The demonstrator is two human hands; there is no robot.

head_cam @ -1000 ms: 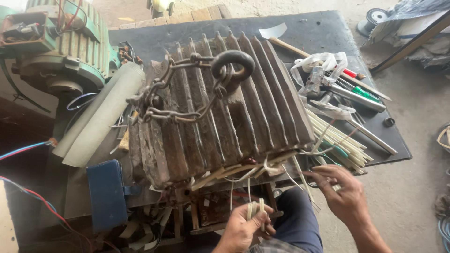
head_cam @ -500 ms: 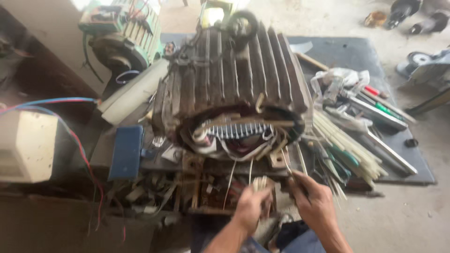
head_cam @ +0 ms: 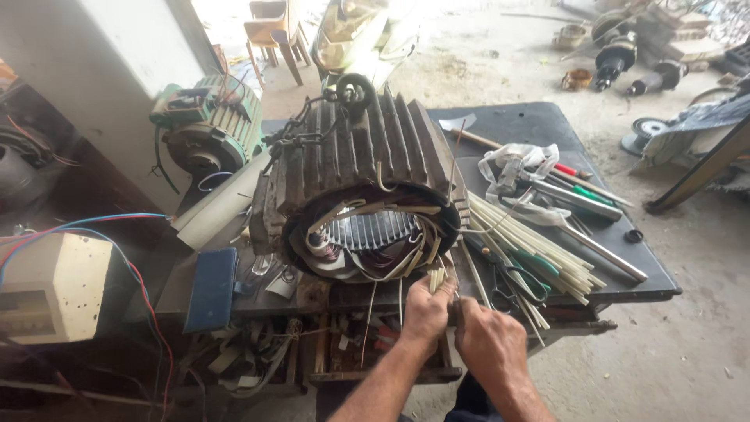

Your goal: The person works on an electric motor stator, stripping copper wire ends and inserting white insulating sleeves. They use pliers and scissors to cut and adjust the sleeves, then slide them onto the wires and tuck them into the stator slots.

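Left hand: the left hand [head_cam: 426, 312] is closed in a pinch around a small bundle of pale strips [head_cam: 437, 279], thumb and fingers pressed together on its lower end.
Bundle axis: the pale strips stand nearly upright, running from 6 o'clock at the hand to 12 o'clock at their free tips, which reach the lower rim of the motor stator [head_cam: 367, 187].
Key relation: the stator's open mouth lies at 11 o'clock from the left hand, just beyond the strip tips; its slotted inner core [head_cam: 367, 230] faces the person.
Right hand: the right hand [head_cam: 488, 344] sits just beside the left, at its 4 o'clock, fingers curled inward; whether it pinches anything I cannot tell, though a thin wire seems to rise from near its knuckles.
Nearer hand: the left hand is the nearer of the two to the stator opening.
Stator: ribbed dark housing lying on its side on the worktop [head_cam: 547, 129], with a chain [head_cam: 301, 141] hooked over the top.
Surroundings: a heap of long pale sticks [head_cam: 531, 250] and hand tools [head_cam: 578, 191] lies at 2 o'clock from the hands; a blue flat case [head_cam: 211, 287] at 9 o'clock; a green motor [head_cam: 207, 129] far off at 10 o'clock.
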